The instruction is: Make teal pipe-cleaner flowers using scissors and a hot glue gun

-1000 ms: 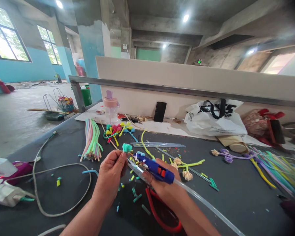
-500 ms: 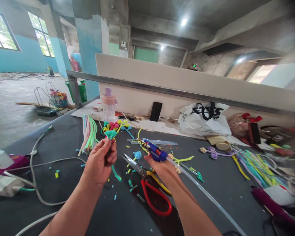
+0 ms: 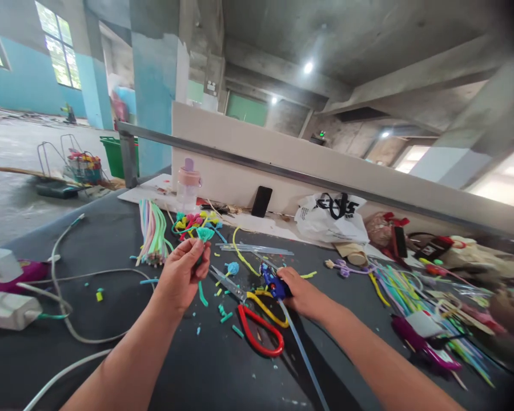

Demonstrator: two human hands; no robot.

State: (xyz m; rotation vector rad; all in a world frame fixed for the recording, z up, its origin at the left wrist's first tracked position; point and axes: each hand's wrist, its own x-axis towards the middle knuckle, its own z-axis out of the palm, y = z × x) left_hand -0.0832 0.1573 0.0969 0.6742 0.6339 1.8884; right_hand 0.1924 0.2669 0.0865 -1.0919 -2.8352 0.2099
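Pinched in my left hand (image 3: 187,268) is a teal pipe-cleaner piece (image 3: 205,233) with a fanned top; its stem hangs below my fingers. My right hand (image 3: 297,290) is closed on the right side of a blue glue gun (image 3: 272,281), which has a long clear glue stick (image 3: 302,348) trailing from its back. Between my hands, scissors (image 3: 261,331) with red and yellow handles lie on the dark table, blades partly spread. A small blue pompom-like piece (image 3: 232,268) is by the blades. Colourful finished-looking pieces (image 3: 192,221) lie behind my left hand.
Pastel pipe cleaners (image 3: 153,231) and a pink-lidded bottle (image 3: 188,185) stand at the back left. A phone (image 3: 261,201) leans on the partition beside a white bag (image 3: 332,218). White cables (image 3: 60,285) cross the left side; more pipe cleaners (image 3: 405,291) lie right.
The view has turned right. My right hand has shifted from below the glue gun to its right side, and the gun now points more steeply away. My left hand still holds the teal piece.
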